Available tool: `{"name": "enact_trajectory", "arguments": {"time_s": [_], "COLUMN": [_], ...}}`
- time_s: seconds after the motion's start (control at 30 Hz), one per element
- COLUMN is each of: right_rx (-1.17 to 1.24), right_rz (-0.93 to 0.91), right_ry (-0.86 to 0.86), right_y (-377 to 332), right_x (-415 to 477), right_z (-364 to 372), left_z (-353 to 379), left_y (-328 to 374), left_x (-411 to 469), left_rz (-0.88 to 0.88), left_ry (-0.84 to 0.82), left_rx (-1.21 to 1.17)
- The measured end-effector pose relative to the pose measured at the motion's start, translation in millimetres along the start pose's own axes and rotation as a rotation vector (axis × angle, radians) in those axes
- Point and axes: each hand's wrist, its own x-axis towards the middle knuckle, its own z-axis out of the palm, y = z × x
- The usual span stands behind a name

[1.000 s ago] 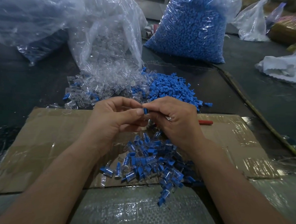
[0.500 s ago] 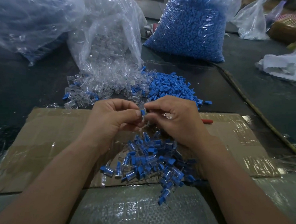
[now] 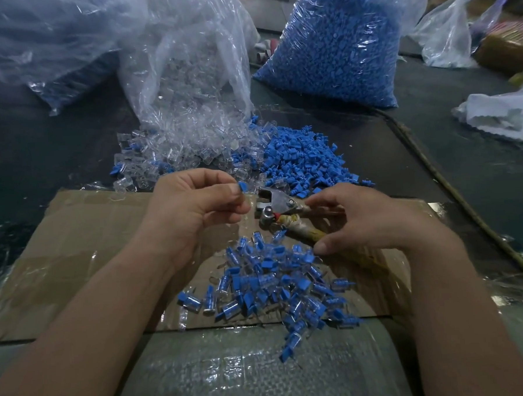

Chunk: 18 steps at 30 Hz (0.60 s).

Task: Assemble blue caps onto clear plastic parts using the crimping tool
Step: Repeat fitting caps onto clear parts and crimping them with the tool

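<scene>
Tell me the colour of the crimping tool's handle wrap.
The handle wrap is dirty yellow, whitish toward the metal end; head view.

Crimping tool point(image 3: 284, 203): grey metal head with its mouth gaping toward the left, handles wrapped in yellowish tape with a red patch near the pivot. The right hand point(image 3: 373, 219) grips the handles, thumb on the lower one.

Blue cap point(image 3: 242, 186): one, pinched at the left hand point(image 3: 191, 207) fingertips, just beside the tool head.

Loose blue caps point(image 3: 300, 162): heaped beyond the tool.

Clear plastic parts point(image 3: 191, 147): heaped left of the loose caps, touching them.

Capped pieces point(image 3: 271, 285): piled nearest the person.
</scene>
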Motion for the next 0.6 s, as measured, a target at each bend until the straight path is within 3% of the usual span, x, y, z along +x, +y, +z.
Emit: {"name": "enact_trajectory", "arguments": {"time_s": [0.6], "right_rx": [-0.33], "right_rz": [0.025], "right_ry": [0.329], "right_y": [-19], "right_x": [14], "right_z": [19], "left_z": [0], "left_y": [-4], "left_x": [2], "left_rz": [-0.02], "left_ry": [-0.018], "left_rx": [-0.033]}}
